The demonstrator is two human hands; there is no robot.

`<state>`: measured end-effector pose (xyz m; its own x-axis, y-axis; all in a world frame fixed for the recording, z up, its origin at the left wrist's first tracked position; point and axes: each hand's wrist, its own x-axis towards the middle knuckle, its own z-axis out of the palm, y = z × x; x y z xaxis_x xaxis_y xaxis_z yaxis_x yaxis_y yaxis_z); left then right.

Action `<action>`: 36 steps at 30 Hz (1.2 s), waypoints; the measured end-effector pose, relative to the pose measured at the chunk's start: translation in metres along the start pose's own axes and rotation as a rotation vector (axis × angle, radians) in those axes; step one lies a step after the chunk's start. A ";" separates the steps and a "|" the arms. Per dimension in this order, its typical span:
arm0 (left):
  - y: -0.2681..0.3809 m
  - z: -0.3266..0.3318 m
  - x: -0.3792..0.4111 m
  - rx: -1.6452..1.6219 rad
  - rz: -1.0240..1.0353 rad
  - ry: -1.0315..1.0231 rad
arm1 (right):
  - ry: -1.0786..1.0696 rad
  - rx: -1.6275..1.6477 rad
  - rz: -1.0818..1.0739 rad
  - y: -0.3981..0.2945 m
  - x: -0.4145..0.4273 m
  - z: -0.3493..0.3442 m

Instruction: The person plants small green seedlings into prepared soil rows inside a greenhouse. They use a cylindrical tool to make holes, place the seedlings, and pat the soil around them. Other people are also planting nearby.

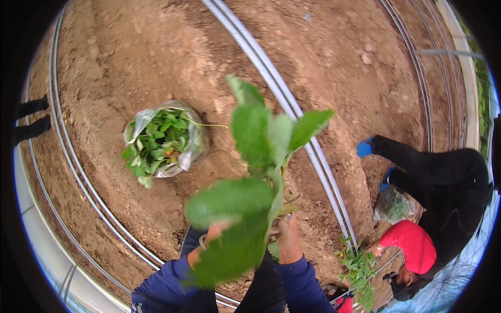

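Note:
A strawberry plant (250, 133) with broad toothed green leaves rises close to the camera, its leaves slightly blurred. My right hand (289, 239) grips the lower stems, with small leaves hanging below the fingers. Behind the large front leaves is my left hand (220, 230); only part of it and a bracelet at the wrist show, and its fingers are hidden. Ahead and to the left, an open clear plastic bag (199, 137) stands on the soil, packed with similar leafy plants (166, 137). A thin yellowish strand reaches out from the bag's right side.
Paired grey drip lines (274, 80) run across the bare soil (156, 51), with more lines at both sides. At right a bent-over person in red (411, 242) handles green plants (360, 270), near another plastic bag (393, 205). Someone's dark legs (33, 117) show at far left.

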<state>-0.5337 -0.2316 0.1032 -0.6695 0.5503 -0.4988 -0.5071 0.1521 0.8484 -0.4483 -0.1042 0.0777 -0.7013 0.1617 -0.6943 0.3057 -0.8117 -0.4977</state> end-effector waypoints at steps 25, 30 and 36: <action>-0.122 0.301 0.011 -0.383 -0.349 -0.285 | 0.578 0.005 -0.403 -0.057 -0.125 -0.262; -0.138 0.333 0.011 -0.289 -0.340 -0.320 | 0.667 0.048 -0.391 -0.057 -0.133 -0.298; -0.169 0.364 0.009 -0.185 -0.303 -0.284 | 0.518 -0.112 -0.462 -0.059 -0.147 -0.338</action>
<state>-0.2563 0.0468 0.0203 -0.3138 0.7109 -0.6295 -0.7629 0.2059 0.6129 -0.1457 0.1094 0.0339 -0.3868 0.7451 -0.5433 0.1349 -0.5371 -0.8327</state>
